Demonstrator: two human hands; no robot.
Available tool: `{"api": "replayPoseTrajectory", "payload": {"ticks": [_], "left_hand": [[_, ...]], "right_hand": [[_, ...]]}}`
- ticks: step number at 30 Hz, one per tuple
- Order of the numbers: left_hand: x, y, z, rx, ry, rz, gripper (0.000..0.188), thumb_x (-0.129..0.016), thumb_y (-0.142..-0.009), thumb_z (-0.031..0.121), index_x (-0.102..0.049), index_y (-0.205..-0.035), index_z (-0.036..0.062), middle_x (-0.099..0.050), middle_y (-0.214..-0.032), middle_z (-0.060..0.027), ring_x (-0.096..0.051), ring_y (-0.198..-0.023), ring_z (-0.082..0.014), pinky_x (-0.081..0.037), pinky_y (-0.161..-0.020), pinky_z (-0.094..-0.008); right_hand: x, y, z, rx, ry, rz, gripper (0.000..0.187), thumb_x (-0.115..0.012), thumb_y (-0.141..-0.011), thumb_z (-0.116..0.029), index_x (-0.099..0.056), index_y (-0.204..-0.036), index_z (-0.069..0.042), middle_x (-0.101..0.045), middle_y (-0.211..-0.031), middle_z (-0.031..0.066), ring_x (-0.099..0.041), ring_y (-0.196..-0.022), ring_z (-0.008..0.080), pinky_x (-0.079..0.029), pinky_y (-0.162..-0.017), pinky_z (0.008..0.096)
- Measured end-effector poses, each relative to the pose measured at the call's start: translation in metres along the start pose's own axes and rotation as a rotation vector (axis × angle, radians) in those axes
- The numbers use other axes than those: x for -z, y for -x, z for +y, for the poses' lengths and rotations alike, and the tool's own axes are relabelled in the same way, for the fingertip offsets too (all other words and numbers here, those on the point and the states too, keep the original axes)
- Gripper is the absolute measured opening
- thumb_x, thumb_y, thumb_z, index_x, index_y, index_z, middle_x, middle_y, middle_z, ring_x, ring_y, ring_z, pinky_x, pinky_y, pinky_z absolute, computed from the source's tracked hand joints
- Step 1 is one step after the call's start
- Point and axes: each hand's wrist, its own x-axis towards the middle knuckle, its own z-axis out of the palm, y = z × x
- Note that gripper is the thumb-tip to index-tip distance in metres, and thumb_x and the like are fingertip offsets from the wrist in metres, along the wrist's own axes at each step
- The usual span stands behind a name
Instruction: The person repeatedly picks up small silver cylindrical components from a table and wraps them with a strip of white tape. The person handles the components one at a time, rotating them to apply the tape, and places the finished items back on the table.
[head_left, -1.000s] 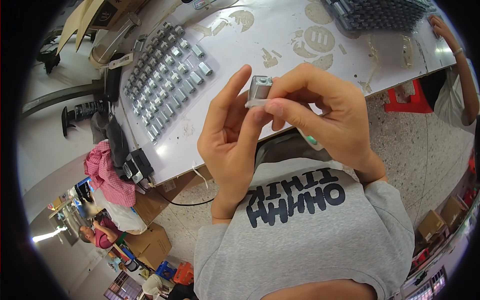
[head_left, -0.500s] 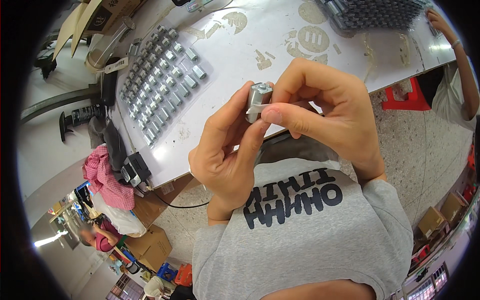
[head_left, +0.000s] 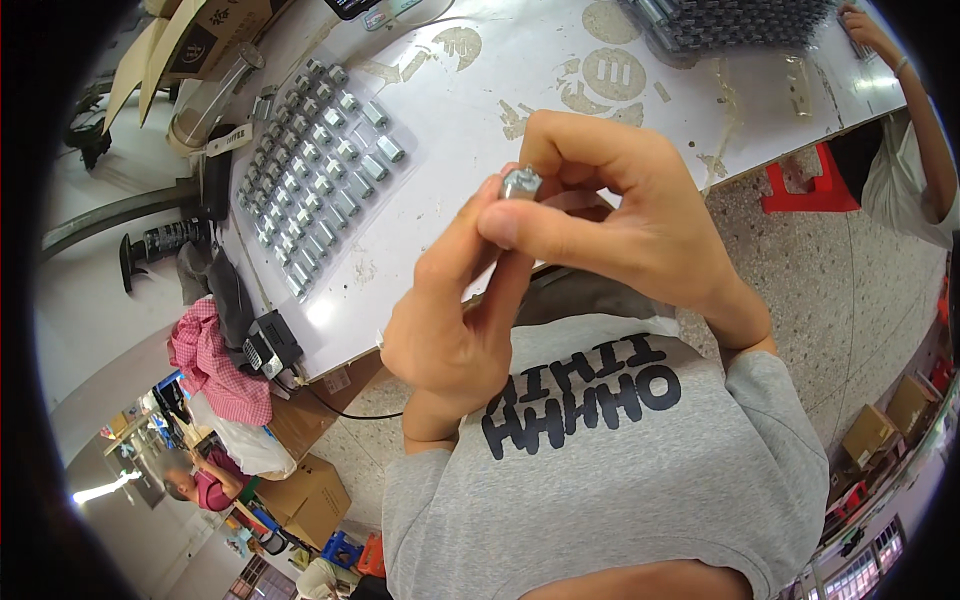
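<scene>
Between both hands, above the table's near edge, is a small silver metal motor (head_left: pixel 520 182); only its top end shows. My left hand (head_left: pixel 450 320) is closed around it, fingers and thumb pinching its sides. The thumb of my right hand (head_left: pixel 640 215) presses across the motor's front, and its index finger curls behind. A thin translucent strip (head_left: pixel 585 206) runs from the motor into the curled right fingers. The motor's lower part is hidden behind my thumb and fingers. Left of my hands, a clear plastic tray (head_left: pixel 362 138) holds rows of similar motors.
A dark stack of many motors (head_left: pixel 735 25) sits at the far right, near another person's hand (head_left: pixel 870 35). An open cardboard box (head_left: pixel 225 35) stands at far left. A black device (head_left: pixel 272 342) with a cord is at the table's left edge. A red stool (head_left: pixel 815 185) stands right.
My right thumb has moved left across the motor, covering most of its body. The strip that stretched in front of the motor is now mostly hidden behind the thumb.
</scene>
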Motion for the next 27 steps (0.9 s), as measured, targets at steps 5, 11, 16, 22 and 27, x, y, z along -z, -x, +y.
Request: {"api": "replayPoseTrajectory", "payload": {"ticks": [5, 11, 16, 22, 27], "left_hand": [[0.002, -0.009, -0.009, 0.122, 0.005, -0.013, 0.029, -0.062, -0.073, -0.003, -0.052, -0.100, -0.0039, -0.060, -0.085, -0.0108, -0.060, -0.075, -0.0147, -0.049, -0.066, -0.0242], [0.003, -0.013, -0.002, 0.381, 0.292, -0.090, 0.023, -0.060, -0.079, 0.006, -0.053, -0.098, -0.0044, -0.059, -0.084, -0.0084, -0.058, -0.072, -0.0119, -0.048, -0.067, -0.0231], [0.005, -0.018, -0.004, 0.303, 0.230, -0.153, 0.018, -0.056, -0.082, 0.010, -0.054, -0.093, -0.0047, -0.058, -0.082, -0.0082, -0.058, -0.069, -0.0110, -0.046, -0.063, -0.0212], [-0.001, -0.019, -0.009, 0.249, 0.140, -0.049, 0.017, -0.052, -0.085, 0.011, -0.054, -0.090, -0.0043, -0.056, -0.075, -0.0062, -0.054, -0.062, -0.0087, -0.044, -0.056, -0.0194], [0.007, -0.027, -0.002, 0.156, 0.015, 0.039, 0.023, -0.047, -0.088, 0.017, -0.053, -0.091, -0.0046, -0.057, -0.076, -0.0088, -0.053, -0.061, -0.0091, -0.043, -0.055, -0.0189]], "right_hand": [[0.007, -0.001, 0.002, 0.018, 0.115, -0.025, 0.016, -0.060, -0.078, -0.015, -0.054, -0.074, -0.001, -0.050, -0.059, 0.0019, -0.044, -0.052, 0.0066, -0.033, -0.047, 0.0200], [0.022, 0.002, 0.005, 0.078, 0.109, -0.120, 0.014, -0.056, -0.078, -0.015, -0.056, -0.079, -0.001, -0.060, -0.067, 0.0085, -0.056, -0.058, 0.0144, -0.043, -0.052, 0.0243], [0.021, 0.003, 0.002, 0.080, 0.138, -0.117, 0.011, -0.055, -0.077, -0.012, -0.055, -0.079, -0.001, -0.061, -0.070, 0.0090, -0.058, -0.061, 0.0175, -0.045, -0.055, 0.0255], [0.016, 0.004, 0.006, 0.229, 0.394, -0.020, 0.019, -0.059, -0.074, -0.019, -0.054, -0.084, -0.004, -0.057, -0.060, 0.0080, -0.058, -0.064, 0.0196, -0.045, -0.055, 0.0281], [0.032, 0.006, 0.020, 0.135, 0.466, -0.121, 0.021, -0.061, -0.074, -0.020, -0.053, -0.087, -0.005, -0.054, -0.062, 0.0087, -0.052, -0.058, 0.0176, -0.040, -0.054, 0.0253]]}}
